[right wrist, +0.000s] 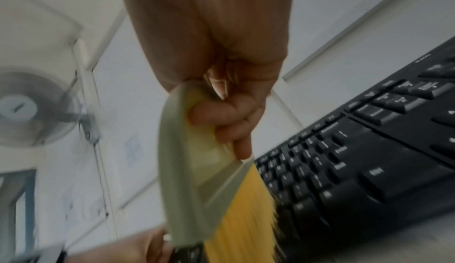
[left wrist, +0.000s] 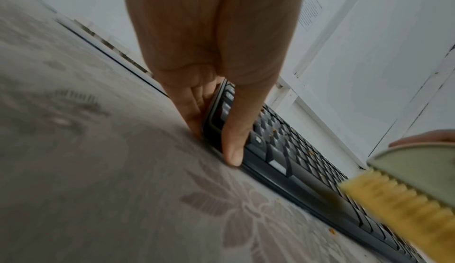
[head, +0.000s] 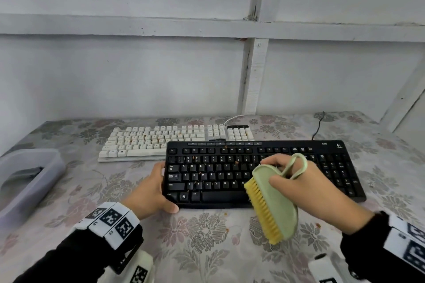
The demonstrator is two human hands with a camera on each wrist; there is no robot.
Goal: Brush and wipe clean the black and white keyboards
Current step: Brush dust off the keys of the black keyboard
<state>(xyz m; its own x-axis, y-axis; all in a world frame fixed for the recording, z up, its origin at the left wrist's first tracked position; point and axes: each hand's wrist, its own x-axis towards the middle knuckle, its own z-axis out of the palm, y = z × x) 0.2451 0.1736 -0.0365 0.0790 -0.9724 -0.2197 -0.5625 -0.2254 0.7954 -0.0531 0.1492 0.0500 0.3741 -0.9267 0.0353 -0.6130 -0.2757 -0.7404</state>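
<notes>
A black keyboard [head: 230, 172] lies near the table's front, with orange crumbs among its keys. My left hand [head: 154, 188] grips its left end, thumb on the front corner, fingers behind the edge [left wrist: 194, 111]. My right hand [head: 305, 181] holds a pale green brush [head: 276, 202] with yellow bristles [head: 262, 211], tilted above the keyboard's front middle. The right wrist view shows my fingers [right wrist: 229, 123] curled round the brush [right wrist: 187, 170] beside the black keyboard [right wrist: 369, 170]. A white keyboard [head: 170, 140] lies behind, at the left.
A flowered cloth [head: 207, 236] covers the table, with a few crumbs near the front. A grey plastic tub [head: 27, 181] stands at the left edge. A white wall [head: 138, 76] rises behind the table. Cables run off the back. A fan [right wrist: 29, 109] shows in the right wrist view.
</notes>
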